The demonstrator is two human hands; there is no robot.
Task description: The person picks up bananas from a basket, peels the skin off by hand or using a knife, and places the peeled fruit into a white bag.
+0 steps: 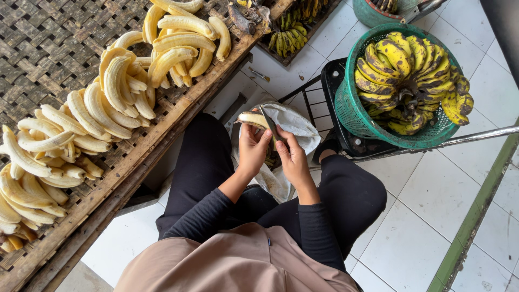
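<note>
— Gripping what, exactly?

— Left hand (253, 147) is wrapped around a banana (252, 119), fingers curled over it, thumb on top. It pokes out to the left of my fist, pale flesh showing where the skin is off. Right hand (292, 157) is closed on a knife (270, 125), the blade angling up and left until it meets the banana right at my left fingertips.

— And where is all that happening?

— Just above my knees, over a white sack (294, 123) that lies open on the tiled floor (432, 194) between my legs. Both hands sit close together, nearly touching.

— What's on your left?

— A woven tray (48, 43) with a wooden edge, loaded with peeled bananas (102, 103). They lie in loose heaps from the near corner up to the top, all bare and cream-coloured.

— And on the right?

— A green basket (351, 108), resting on a black frame (330, 81), holds a big bunch of unpeeled bananas (411, 75), yellow with heavy black spotting. A metal bar (476, 135) runs just beneath it. Further up there's another bunch of small greenish bananas (289, 32) beyond the tray, well apart from my hands.

— Anything inside the sack?

— Can't tell; my hands cover the opening.
</note>
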